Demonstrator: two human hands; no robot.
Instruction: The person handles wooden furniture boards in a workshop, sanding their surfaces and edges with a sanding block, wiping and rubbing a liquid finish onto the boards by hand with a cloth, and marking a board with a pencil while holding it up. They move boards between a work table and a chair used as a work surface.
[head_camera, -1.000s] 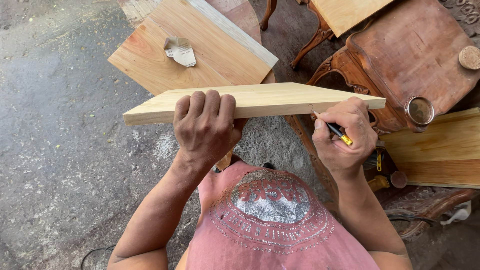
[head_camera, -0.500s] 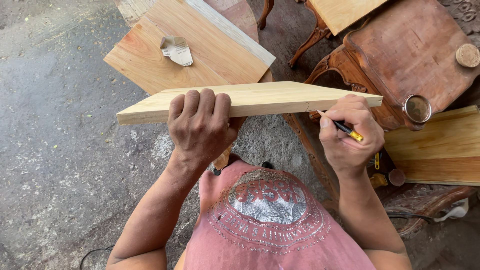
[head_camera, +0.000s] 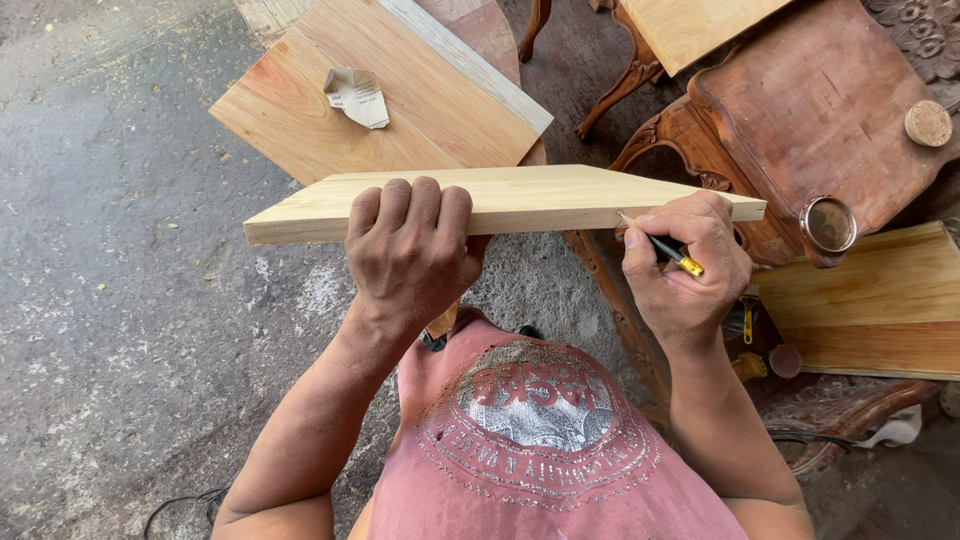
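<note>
Head view. A pale board (head_camera: 520, 200) lies level across the centre of the frame, running from 9 o'clock to 3 o'clock, its near edge facing the person. The left hand (head_camera: 410, 255) grips that edge just left of centre, four fingers curled over the top face; the thumb is hidden below. The right hand (head_camera: 685, 265), at 3 o'clock, is closed around a pen (head_camera: 670, 250) with a black barrel and yellow end, its tip touching the board's near edge close to the right end. At 12 o'clock, beyond the board, a wide plank (head_camera: 400, 110) carries a folded scrap of sandpaper (head_camera: 358, 97). At 2 o'clock stands a carved brown table (head_camera: 810, 110) with a round tin (head_camera: 828, 224) at its near rim and a cork disc (head_camera: 928, 123) farther right. At 4 o'clock lies another plank (head_camera: 870, 310). Grey concrete floor (head_camera: 120, 250) fills the left side.
</note>
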